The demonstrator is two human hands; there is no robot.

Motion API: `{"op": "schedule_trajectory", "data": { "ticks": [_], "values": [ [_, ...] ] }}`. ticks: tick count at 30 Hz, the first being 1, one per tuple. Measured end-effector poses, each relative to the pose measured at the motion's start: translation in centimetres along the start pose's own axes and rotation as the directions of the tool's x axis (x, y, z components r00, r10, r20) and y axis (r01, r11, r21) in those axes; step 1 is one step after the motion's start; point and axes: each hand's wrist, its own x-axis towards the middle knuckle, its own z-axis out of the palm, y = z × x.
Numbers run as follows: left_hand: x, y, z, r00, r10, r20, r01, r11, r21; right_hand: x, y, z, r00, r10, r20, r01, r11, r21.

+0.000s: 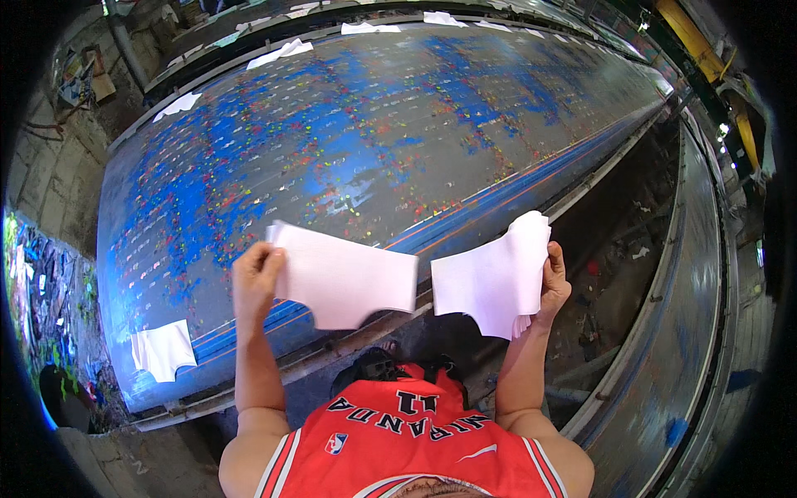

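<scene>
My left hand pinches a pale cut fabric piece by its left edge, thumb on top. In my right hand is a stack of similar white fabric pieces, gripped at the right side, its layered edges showing. Both are held up in front of me, with a narrow gap between them, over the near edge of a long table. Whether the left hand holds one layer or more I cannot tell. Another white fabric piece lies flat on the table's near left corner.
Blue paint and small coloured specks cover much of the long table. More white pieces lie spaced along its far edge. A second long table runs on the right, beyond a dark gap with debris. A block wall stands at left.
</scene>
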Motion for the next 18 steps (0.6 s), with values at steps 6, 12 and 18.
{"op": "schedule_trajectory", "data": {
  "ticks": [6, 12, 18],
  "values": [
    [-0.1, -1.2, 0.1, 0.789, 0.381, -0.481, -0.135, 0.872, 0.470, 3.8, 1.4, -0.6, 0.996, 0.066, 0.063, -0.068, 0.997, 0.023],
    [-0.7, 4.3, 10.3, 0.922, 0.324, -0.212, -0.291, 0.941, 0.173, 6.0, 2.0, -1.9, 0.969, 0.211, 0.132, -0.191, 0.970, -0.153],
    [-2.5, 11.8, 26.8, 0.910, 0.379, 0.169, -0.390, 0.920, 0.034, 7.8, -1.9, -6.1, 0.908, 0.355, 0.221, -0.320, 0.930, -0.179]
  ]
}}
